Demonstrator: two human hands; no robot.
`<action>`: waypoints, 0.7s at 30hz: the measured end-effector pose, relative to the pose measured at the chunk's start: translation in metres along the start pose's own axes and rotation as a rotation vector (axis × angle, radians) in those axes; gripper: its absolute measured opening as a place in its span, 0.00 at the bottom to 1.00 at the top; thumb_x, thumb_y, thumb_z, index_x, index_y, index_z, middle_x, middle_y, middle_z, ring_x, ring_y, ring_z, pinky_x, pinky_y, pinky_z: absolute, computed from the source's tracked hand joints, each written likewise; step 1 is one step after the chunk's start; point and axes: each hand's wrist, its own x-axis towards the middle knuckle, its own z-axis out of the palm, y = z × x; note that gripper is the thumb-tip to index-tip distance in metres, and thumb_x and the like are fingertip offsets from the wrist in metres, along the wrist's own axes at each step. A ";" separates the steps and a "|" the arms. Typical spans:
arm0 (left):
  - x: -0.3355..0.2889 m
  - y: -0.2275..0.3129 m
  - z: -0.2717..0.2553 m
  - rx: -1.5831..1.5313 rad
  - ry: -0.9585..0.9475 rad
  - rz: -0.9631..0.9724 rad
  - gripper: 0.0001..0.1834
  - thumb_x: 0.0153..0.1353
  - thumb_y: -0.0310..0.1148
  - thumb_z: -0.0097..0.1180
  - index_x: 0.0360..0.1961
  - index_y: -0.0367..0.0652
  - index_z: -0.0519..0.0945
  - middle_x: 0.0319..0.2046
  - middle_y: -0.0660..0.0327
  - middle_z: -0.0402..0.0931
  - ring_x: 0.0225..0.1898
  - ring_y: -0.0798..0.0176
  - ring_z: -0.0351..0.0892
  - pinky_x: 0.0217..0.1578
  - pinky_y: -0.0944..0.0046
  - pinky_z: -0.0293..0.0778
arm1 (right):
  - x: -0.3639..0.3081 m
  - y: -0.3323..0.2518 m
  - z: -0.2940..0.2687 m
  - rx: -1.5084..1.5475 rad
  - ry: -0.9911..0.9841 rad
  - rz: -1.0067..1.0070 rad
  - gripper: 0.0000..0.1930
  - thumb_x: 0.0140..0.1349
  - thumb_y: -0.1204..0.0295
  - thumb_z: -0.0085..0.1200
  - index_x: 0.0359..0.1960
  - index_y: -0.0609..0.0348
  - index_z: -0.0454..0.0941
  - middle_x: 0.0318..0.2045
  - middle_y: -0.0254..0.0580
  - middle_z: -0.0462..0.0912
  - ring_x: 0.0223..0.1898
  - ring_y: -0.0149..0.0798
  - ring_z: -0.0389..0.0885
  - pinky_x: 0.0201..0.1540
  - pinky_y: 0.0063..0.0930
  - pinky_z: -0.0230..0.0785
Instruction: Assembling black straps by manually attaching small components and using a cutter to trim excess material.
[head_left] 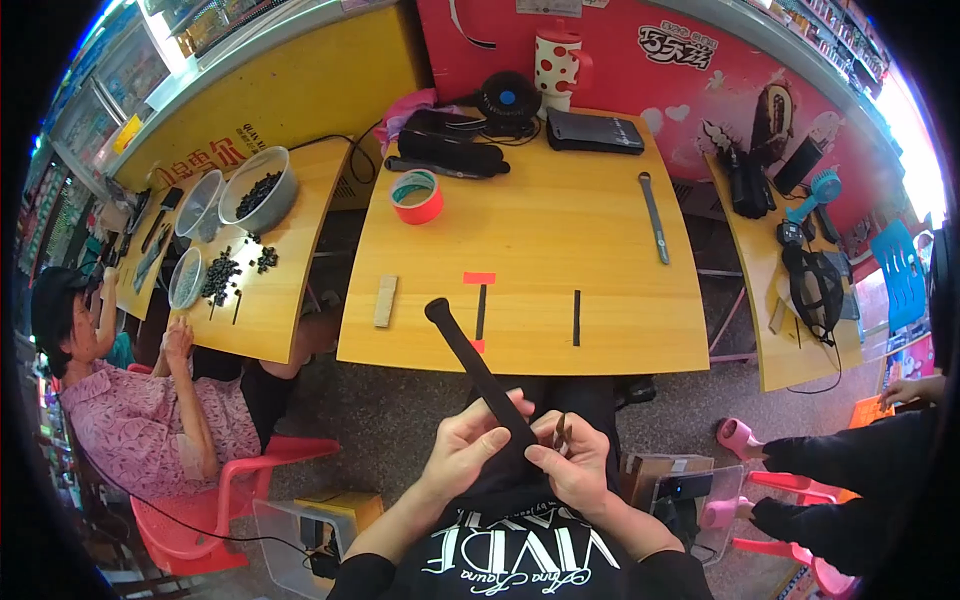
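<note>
A long black fabric strap (470, 355) with a rounded far end slants up from my lap toward the table's front edge. My left hand (470, 445) is closed on its lower part, thumb on top. The strap's near end is pinched by my right hand (575, 465), which also carries a small metal tool (562, 432), looking like thread snips, between its fingers. Just beyond, two dark strips, a left one (482, 312) with red tape at both ends and a bare right one (577, 318), lie on the wooden table (640, 335).
On the table are a wooden block (385, 301), a red tape roll (416, 197), a dark grey strap (654, 218), black straps (450, 155), a fan (508, 97), a black case (594, 132) and a dotted tumbler (557, 68). Left, a co-worker (140, 410) sits by tubs (258, 190) of black pieces.
</note>
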 end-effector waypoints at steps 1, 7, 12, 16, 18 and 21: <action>0.000 -0.003 -0.001 -0.003 -0.001 -0.001 0.21 0.63 0.29 0.55 0.56 0.33 0.72 0.46 0.52 0.77 0.50 0.60 0.76 0.55 0.59 0.69 | -0.002 0.001 0.002 0.170 0.020 0.081 0.08 0.54 0.86 0.58 0.34 0.64 0.74 0.32 0.33 0.77 0.26 0.20 0.64 0.27 0.15 0.54; 0.008 -0.011 -0.014 -0.433 -0.054 -0.034 0.16 0.62 0.23 0.56 0.51 0.35 0.75 0.44 0.52 0.79 0.47 0.61 0.78 0.50 0.62 0.73 | -0.006 -0.012 0.000 0.081 0.031 0.156 0.14 0.62 0.81 0.52 0.49 0.67 0.73 0.31 0.32 0.74 0.30 0.23 0.70 0.31 0.18 0.67; 0.005 -0.010 -0.018 -0.469 0.031 -0.075 0.14 0.60 0.23 0.58 0.48 0.35 0.76 0.43 0.52 0.79 0.46 0.60 0.79 0.49 0.61 0.74 | -0.011 -0.024 -0.013 -0.515 -0.051 -0.162 0.15 0.60 0.77 0.56 0.49 0.69 0.75 0.29 0.39 0.75 0.27 0.30 0.72 0.30 0.22 0.68; 0.007 -0.009 -0.015 -0.570 0.036 -0.123 0.14 0.59 0.23 0.59 0.47 0.35 0.76 0.42 0.52 0.78 0.46 0.58 0.78 0.51 0.57 0.74 | -0.008 -0.022 -0.014 -0.639 -0.046 -0.283 0.18 0.53 0.80 0.62 0.47 0.66 0.76 0.26 0.42 0.76 0.19 0.31 0.74 0.20 0.21 0.65; 0.005 -0.010 -0.016 -0.564 0.039 -0.124 0.14 0.59 0.22 0.59 0.47 0.35 0.76 0.42 0.52 0.78 0.46 0.58 0.78 0.51 0.57 0.74 | -0.007 -0.024 -0.013 -0.675 -0.046 -0.301 0.17 0.53 0.80 0.62 0.46 0.66 0.77 0.26 0.42 0.76 0.19 0.31 0.74 0.20 0.22 0.65; 0.003 -0.010 -0.016 -0.542 0.045 -0.115 0.14 0.59 0.22 0.58 0.47 0.35 0.76 0.41 0.53 0.78 0.45 0.58 0.78 0.51 0.58 0.74 | -0.006 -0.025 -0.011 -0.715 -0.055 -0.269 0.17 0.52 0.79 0.63 0.45 0.65 0.77 0.25 0.42 0.76 0.18 0.32 0.74 0.19 0.22 0.65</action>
